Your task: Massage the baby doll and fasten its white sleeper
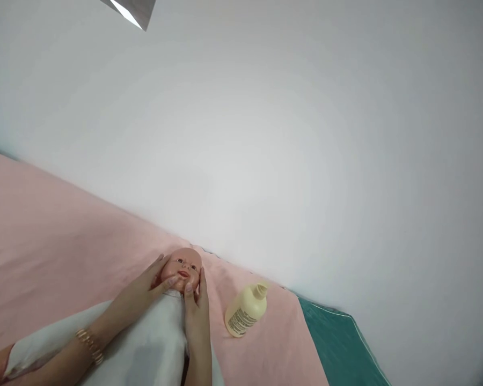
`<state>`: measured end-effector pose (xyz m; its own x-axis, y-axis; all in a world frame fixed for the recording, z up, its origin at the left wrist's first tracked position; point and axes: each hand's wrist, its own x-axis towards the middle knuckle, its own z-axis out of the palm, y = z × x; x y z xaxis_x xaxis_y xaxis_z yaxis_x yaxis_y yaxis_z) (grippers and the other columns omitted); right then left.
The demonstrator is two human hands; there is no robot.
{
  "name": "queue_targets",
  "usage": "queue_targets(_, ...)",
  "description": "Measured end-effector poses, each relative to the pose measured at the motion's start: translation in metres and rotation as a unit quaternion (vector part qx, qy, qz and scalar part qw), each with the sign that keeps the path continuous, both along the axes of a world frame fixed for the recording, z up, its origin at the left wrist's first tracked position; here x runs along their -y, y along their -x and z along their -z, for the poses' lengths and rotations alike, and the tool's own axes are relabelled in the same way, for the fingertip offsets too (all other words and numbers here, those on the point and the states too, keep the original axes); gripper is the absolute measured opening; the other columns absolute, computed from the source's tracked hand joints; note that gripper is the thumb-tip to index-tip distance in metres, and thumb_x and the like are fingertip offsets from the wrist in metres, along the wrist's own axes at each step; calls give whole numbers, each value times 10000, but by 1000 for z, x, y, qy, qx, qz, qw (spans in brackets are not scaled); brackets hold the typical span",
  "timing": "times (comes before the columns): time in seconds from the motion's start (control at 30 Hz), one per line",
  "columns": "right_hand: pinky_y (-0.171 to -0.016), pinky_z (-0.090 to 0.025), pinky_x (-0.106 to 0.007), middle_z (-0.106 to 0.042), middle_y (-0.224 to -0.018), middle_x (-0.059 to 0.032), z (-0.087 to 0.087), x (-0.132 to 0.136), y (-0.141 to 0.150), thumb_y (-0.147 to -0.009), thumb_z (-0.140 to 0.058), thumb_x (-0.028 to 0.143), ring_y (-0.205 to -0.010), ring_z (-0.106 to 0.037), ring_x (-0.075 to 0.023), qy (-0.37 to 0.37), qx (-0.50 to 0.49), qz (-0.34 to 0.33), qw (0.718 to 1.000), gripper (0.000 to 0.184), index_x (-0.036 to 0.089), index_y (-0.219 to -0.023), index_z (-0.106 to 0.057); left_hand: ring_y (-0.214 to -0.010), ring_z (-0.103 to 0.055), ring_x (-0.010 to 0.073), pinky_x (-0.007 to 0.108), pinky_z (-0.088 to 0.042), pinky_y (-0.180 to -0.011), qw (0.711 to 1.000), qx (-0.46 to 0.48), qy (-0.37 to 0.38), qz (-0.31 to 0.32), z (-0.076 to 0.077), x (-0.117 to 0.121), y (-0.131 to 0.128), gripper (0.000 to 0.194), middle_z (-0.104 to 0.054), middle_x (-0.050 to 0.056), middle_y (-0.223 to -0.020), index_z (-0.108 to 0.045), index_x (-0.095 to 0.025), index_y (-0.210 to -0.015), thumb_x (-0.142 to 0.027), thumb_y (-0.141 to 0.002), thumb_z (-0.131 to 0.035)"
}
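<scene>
A baby doll lies on a pink sheet (56,241), its bare head (183,268) toward the wall and its body wrapped in white cloth (153,348). My left hand (145,287) cups the left side of the doll's head, fingers spread, thumb on the cheek. My right hand (197,305) rests along the right side of the head, fingers stretched flat, thumb near the chin. A gold bracelet (89,343) sits on my left wrist. Neither hand grips anything.
A pale yellow lotion bottle (245,311) lies on its side on the pink sheet, right of the doll. A teal mattress edge (338,343) shows past the sheet at lower right. A plain white wall (265,134) fills the background.
</scene>
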<state>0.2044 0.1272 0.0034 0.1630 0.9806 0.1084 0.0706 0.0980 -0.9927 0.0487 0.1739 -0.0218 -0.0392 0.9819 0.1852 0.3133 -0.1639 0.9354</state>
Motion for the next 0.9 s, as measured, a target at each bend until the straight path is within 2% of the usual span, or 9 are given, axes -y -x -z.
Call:
queue_targets(0.1,-1127,-344,-407,-390,-1505,-87,-4,1,6,-844,-650,519,-1372,-406,-252,-12,-18,14,1000,783,191,-1486,-343,-1347,-424,341,419,-384,-1090,998,19,37,39,-2,1,-3,833,-446,108,-1482,-387,-204,-1472,-584,-766,-615)
queue_targets(0.27,-1122,-358,-397,-419,-1490,-87,3,-3,9,-807,-721,426,-1380,-393,-255,-30,-22,36,999,759,190,-1455,-405,-1258,-535,325,374,-466,-1015,992,72,77,63,2,-4,-1,902,-492,105,-1448,-331,-216,-1503,-571,-744,-663)
queue_targets(0.4,-1122,-361,-388,-423,-1490,-83,7,-5,9,-798,-732,378,-1372,-407,-251,-19,-15,35,999,793,190,-1476,-366,-1228,-564,316,357,-505,-969,991,91,73,72,5,-3,0,842,-549,86,-1400,-368,-242,-1487,-533,-758,-674)
queue_targets(0.5,-1122,-364,-380,-414,-1496,-81,7,-6,9,-813,-715,348,-1371,-409,-244,-23,-16,31,999,772,191,-1479,-359,-1219,-568,339,386,-501,-977,991,103,80,44,6,0,0,819,-589,95,-1355,-419,-246,-1460,-499,-737,-710)
queue_targets(0.7,-1106,-389,-390,-422,-1491,-83,11,-8,7,-833,-693,402,-1362,-422,-251,-18,-26,20,999,756,204,-1481,-357,-1218,-571,326,361,-524,-950,989,108,83,58,12,-2,-1,799,-604,75,-1339,-420,-259,-1452,-501,-747,-707)
queue_targets(0.9,-1134,-350,-379,-390,-1512,-69,11,-9,9,-838,-681,412,-1392,-376,-236,-6,-22,26,999,749,200,-1479,-356,-1226,-562,339,384,-512,-978,985,133,75,85,1,-2,-2,783,-604,76,-1337,-470,-260,-1415,-493,-717,-738)
